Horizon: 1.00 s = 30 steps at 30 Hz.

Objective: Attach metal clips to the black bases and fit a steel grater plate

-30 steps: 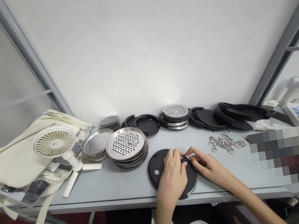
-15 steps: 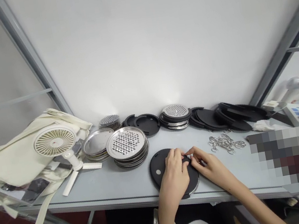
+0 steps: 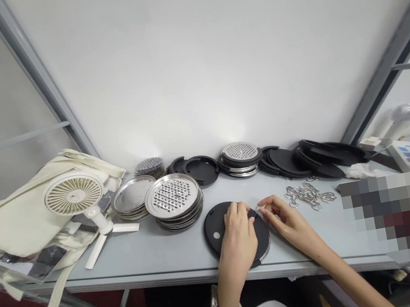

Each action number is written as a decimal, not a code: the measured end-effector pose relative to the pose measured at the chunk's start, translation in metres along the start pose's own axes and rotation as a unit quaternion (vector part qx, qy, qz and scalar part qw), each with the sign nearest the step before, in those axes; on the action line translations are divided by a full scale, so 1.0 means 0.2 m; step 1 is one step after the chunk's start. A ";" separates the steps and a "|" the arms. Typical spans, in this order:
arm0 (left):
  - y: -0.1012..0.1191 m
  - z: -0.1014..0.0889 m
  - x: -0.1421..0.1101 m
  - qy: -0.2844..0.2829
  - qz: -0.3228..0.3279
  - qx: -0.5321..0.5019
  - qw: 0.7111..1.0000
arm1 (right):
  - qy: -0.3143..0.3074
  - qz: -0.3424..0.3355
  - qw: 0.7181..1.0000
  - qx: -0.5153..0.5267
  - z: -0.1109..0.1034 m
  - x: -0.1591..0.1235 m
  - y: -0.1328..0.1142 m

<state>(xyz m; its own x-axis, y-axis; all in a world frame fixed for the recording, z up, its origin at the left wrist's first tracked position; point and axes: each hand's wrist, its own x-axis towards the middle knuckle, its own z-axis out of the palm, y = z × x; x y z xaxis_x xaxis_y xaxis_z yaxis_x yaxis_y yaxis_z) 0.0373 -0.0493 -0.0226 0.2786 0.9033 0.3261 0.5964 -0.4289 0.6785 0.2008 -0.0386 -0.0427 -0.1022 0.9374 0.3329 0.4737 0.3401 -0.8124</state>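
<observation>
A black round disc (image 3: pixel 217 224) with a pale round spot and a silvery rim at its lower right lies at the table's front edge. Bent over its top is my left hand (image 3: pixel 238 232), fingers closed and gripping it near the upper right edge. My right hand (image 3: pixel 286 219) is just right of the disc, thumb and forefinger pinched on a small metal ring (image 3: pixel 257 209). Part of the ring is hidden by the fingertips. Several similar wire rings or hooks (image 3: pixel 309 195) lie in a loose pile beyond my right hand.
Stacked metal grater plates (image 3: pixel 173 195) and plain metal discs (image 3: pixel 133 193) stand left of the disc. Black round holders (image 3: pixel 288 161) line the wall, with another grater plate (image 3: pixel 241 150) among them. A white fan (image 3: pixel 74 194) and cream bag (image 3: pixel 21 212) occupy the left.
My right hand has drawn slightly right, away from the disc's edge, and the small ring shows between its fingertips. My left hand stays on the disc.
</observation>
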 end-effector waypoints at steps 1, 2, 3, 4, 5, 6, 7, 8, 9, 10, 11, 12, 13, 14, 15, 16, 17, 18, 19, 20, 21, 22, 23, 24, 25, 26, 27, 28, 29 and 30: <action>0.00 0.00 0.00 0.000 0.001 0.001 1.000 | 0.004 -0.001 1.000 0.009 0.00 0.00 0.00; 0.00 0.00 0.00 0.000 0.002 0.001 1.000 | 0.008 -0.001 1.000 0.013 0.00 0.01 0.00; 0.00 0.00 0.00 0.000 0.003 0.002 1.000 | 0.012 0.000 1.000 0.013 -0.01 0.01 0.00; 0.00 0.00 0.00 -0.001 0.003 0.003 1.000 | 0.019 0.000 1.000 0.008 -0.01 0.01 0.00; 0.00 0.00 0.00 -0.002 0.003 0.005 1.000 | 0.028 0.000 1.000 0.003 -0.01 0.01 0.00; 0.00 0.00 0.00 -0.002 0.002 0.008 1.000 | 0.033 0.000 0.999 0.000 -0.01 0.02 0.00; 0.00 0.00 0.00 -0.003 0.001 0.011 1.000 | 0.033 0.001 0.999 0.000 -0.01 0.02 0.00; 0.00 0.00 0.00 -0.003 0.001 0.014 1.000 | 0.029 0.004 1.000 0.001 -0.01 0.02 0.00; 0.00 0.00 0.00 -0.005 0.001 0.017 1.000 | 0.022 0.007 1.000 0.003 -0.01 0.02 0.01; 0.00 0.00 0.00 -0.006 0.001 0.020 1.000 | 0.015 0.011 1.000 0.005 -0.01 0.03 0.01; 0.00 0.00 0.00 -0.007 0.001 0.023 1.000 | 0.009 0.015 1.000 0.004 -0.01 0.03 0.00; 0.00 0.00 0.00 -0.008 0.001 0.024 1.000 | 0.005 0.018 1.000 0.002 0.00 0.03 0.00; 0.00 0.00 0.00 -0.008 0.001 0.024 1.000 | 0.002 0.019 1.000 -0.003 0.00 0.03 0.00; 0.00 0.00 0.00 -0.009 0.001 0.023 1.000 | -0.002 0.021 1.000 -0.010 0.00 0.03 0.00; 0.00 0.00 0.00 -0.009 0.001 0.023 1.000 | -0.008 0.022 1.000 -0.019 0.00 0.03 -0.01; 0.01 0.00 0.00 -0.008 0.001 0.024 1.000 | -0.015 0.023 0.999 -0.026 0.00 0.02 -0.01; 0.01 0.00 0.00 -0.008 0.001 0.025 1.000 | -0.022 0.023 0.999 -0.031 0.00 0.02 -0.01; 0.01 -0.01 0.00 -0.008 0.001 0.027 1.000 | -0.029 0.023 0.999 -0.033 0.01 0.01 -0.01; 0.01 -0.01 0.00 -0.009 0.002 0.028 1.000 | -0.033 0.022 0.999 -0.032 0.01 0.01 -0.01; 0.01 -0.01 0.00 -0.009 0.002 0.030 1.000 | -0.034 0.022 0.999 -0.029 0.01 0.01 -0.01; 0.02 -0.01 0.00 -0.008 0.003 0.030 1.000 | -0.034 0.021 0.999 -0.026 0.01 0.01 0.00; 0.02 -0.01 0.00 -0.008 0.005 0.031 0.999 | -0.032 0.020 0.999 -0.025 0.02 0.01 0.00; 0.01 -0.01 0.00 -0.008 0.007 0.032 0.999 | -0.031 0.019 0.999 -0.027 0.02 0.02 0.00; 0.01 -0.01 0.00 -0.008 0.009 0.033 0.999 | -0.030 0.017 0.999 -0.033 0.02 0.02 0.00; 0.01 -0.01 0.00 -0.008 0.009 0.034 0.999 | -0.030 0.013 0.999 -0.043 0.03 0.03 0.00; 0.01 0.00 0.00 -0.009 0.009 0.035 0.999 | -0.031 0.008 0.998 -0.054 0.03 0.03 0.00; 0.01 0.00 0.00 -0.010 0.008 0.035 0.999 | -0.034 0.004 0.997 -0.068 0.03 0.04 -0.01; 0.00 0.00 0.00 -0.010 0.006 0.034 0.999 | -0.037 0.000 0.996 -0.082 0.03 0.04 -0.01; 0.00 0.00 0.00 -0.008 0.004 0.032 0.999 | -0.042 -0.002 0.994 -0.096 0.03 0.05 -0.01; 0.00 0.00 -0.01 -0.005 0.001 0.031 1.000 | -0.049 -0.002 0.993 -0.110 0.02 0.05 -0.02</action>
<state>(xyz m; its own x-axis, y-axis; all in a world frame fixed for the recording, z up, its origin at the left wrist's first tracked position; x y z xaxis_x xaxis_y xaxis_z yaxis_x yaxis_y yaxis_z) 0.0379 -0.0505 -0.0233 0.2870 0.9029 0.3200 0.6412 -0.4292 0.6361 0.1943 -0.0300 -0.0388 -0.1837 0.9423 0.2798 0.6511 0.3299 -0.6835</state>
